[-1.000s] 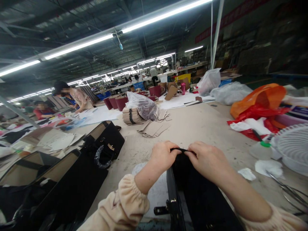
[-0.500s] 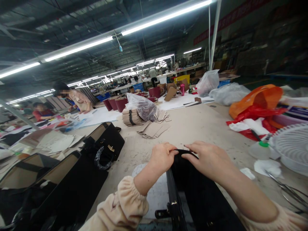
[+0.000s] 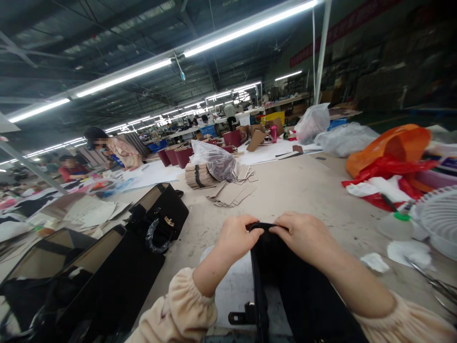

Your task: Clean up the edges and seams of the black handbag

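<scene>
A black handbag (image 3: 310, 295) stands in front of me with its top open toward me, its lower part cut off by the view's bottom edge. My left hand (image 3: 235, 238) pinches the far end of its rim from the left, thumb along the edge. From the right, my right hand (image 3: 303, 236) grips the same rim, thumb and fingers closed on it a short way from the left. A dark strap tab with metal fittings (image 3: 242, 315) sticks out from the bag's left side. White paper (image 3: 232, 286) lies beneath it.
Black handbags (image 3: 107, 271) stand at left, one with a plastic-wrapped handle (image 3: 153, 238). Beige card pieces (image 3: 230, 193) and a clear plastic bag (image 3: 214, 162) lie ahead. At right are an orange bag (image 3: 389, 147), a green-capped bottle (image 3: 398, 221), a white fan (image 3: 437, 219) and scissors (image 3: 433, 281).
Both hands stay on the bag's rim, with the right thumb and fingers now closer to the left hand. The whole view has shifted slightly.
</scene>
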Action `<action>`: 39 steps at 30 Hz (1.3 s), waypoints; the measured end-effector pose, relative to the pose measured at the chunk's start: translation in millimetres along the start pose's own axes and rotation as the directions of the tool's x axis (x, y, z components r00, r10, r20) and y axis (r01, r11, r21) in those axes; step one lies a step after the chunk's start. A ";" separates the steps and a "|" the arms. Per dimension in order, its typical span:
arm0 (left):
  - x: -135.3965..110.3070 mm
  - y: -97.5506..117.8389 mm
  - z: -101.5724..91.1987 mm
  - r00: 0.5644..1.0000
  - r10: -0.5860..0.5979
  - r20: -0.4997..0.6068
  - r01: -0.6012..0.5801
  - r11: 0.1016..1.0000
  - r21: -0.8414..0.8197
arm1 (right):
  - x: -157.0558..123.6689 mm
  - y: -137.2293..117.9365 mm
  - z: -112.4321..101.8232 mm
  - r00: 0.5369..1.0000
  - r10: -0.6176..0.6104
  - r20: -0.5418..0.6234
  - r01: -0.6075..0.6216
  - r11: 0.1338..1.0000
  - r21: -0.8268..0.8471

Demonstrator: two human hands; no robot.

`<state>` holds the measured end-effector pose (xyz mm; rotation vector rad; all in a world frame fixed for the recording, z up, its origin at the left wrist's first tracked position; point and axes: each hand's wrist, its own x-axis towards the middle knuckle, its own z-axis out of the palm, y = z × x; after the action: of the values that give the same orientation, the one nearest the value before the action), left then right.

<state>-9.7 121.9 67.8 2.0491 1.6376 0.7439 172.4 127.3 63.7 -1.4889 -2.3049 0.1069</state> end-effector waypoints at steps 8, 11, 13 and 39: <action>7.1 2.5 4.2 0.997 0.071 0.007 -0.071 0.990 0.126 | -1.9 0.8 -0.3 1.000 -0.010 -0.003 0.009 1.000 -0.026; 8.0 0.8 5.7 0.996 0.092 0.004 -0.091 0.977 0.191 | -1.0 -2.2 0.5 1.000 -0.015 -0.004 0.015 0.998 -0.056; 8.2 -0.4 6.4 0.995 0.097 -0.004 -0.093 0.968 0.233 | 0.0 -4.6 0.7 1.000 -0.013 -0.006 0.012 0.997 -0.080; 19.3 0.0 10.7 0.983 0.175 0.051 -0.175 0.985 0.007 | -1.2 -5.3 -2.8 0.998 0.013 0.066 -0.010 0.999 -0.039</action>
<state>0.3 140.8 62.4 2.2224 1.4511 0.7359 169.3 123.6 67.4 -1.5402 -2.3636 0.1173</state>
